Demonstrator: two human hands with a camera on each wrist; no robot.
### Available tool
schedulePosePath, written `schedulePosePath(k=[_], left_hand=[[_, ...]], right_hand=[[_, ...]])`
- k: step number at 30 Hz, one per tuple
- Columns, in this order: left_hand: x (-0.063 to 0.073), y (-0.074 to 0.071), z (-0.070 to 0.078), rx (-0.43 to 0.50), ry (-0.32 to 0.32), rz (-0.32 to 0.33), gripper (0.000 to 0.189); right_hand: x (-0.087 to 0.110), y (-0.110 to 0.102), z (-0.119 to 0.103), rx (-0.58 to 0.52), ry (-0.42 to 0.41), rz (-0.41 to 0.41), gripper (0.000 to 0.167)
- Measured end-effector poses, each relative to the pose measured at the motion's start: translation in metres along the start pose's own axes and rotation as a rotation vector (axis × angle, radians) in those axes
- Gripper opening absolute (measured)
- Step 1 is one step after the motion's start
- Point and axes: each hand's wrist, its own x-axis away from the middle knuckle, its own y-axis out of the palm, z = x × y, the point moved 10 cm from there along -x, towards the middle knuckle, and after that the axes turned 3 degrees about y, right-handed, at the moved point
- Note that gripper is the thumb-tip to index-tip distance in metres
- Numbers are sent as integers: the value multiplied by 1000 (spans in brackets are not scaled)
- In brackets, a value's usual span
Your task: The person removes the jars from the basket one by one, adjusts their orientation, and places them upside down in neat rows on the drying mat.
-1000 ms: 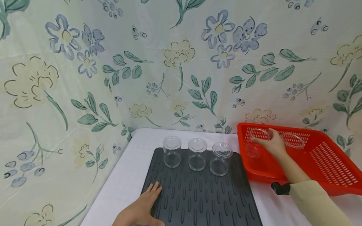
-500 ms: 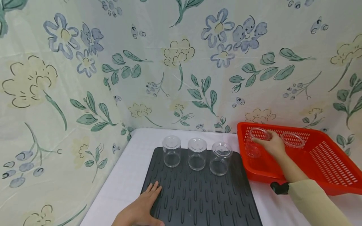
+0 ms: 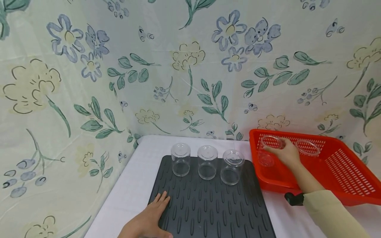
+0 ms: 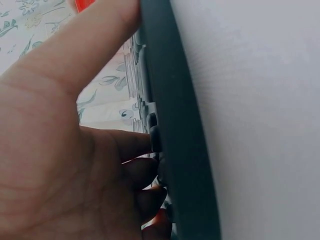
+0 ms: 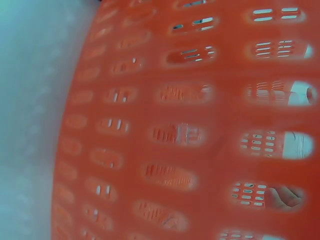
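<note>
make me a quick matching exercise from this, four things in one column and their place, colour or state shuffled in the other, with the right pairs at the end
Column 1
1. left hand
2. basket
3. right hand
4. three cups

Column 2
A. gripping a clear cup
B. lined up in a row on the far part of the dark mat
C. red
D. resting at the mat's left edge

Right pairs: 1-D, 2-C, 3-A, 4-B

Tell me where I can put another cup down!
The black mat has bare room in front of the three clear cups, right of the left hand. It's crowded along the mat's back and in the red basket around the right hand.
</note>
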Motion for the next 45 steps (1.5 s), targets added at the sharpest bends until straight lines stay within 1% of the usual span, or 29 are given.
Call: schedulePosePath(k=[6, 16, 19, 22, 26, 36, 40, 45], left_hand=[[-1, 0, 0, 8, 6, 1, 110], [-1, 1, -3, 4, 0, -4, 111], [-1, 1, -3, -5, -1, -2, 113], [-2, 0, -3, -10, 6, 5, 113], [-2, -1, -1, -3, 15, 11, 113], [0, 0, -1, -10, 7, -3, 112], [0, 0, -1, -9, 0, -7, 113], [0, 0, -1, -2, 7, -5, 112]], right_hand=[[4, -4, -1, 7, 11, 19, 109], [15, -14, -6, -20, 27, 65, 107], [20, -16, -9, -26, 11, 78, 104], [27, -19, -16, -53, -20, 77, 101], [35, -22, -22, -82, -36, 90, 97], [54, -34, -40, -109, -89, 142, 90], [63, -38, -48, -108, -106, 160, 88], [74, -42, -57, -86, -120, 171, 87]])
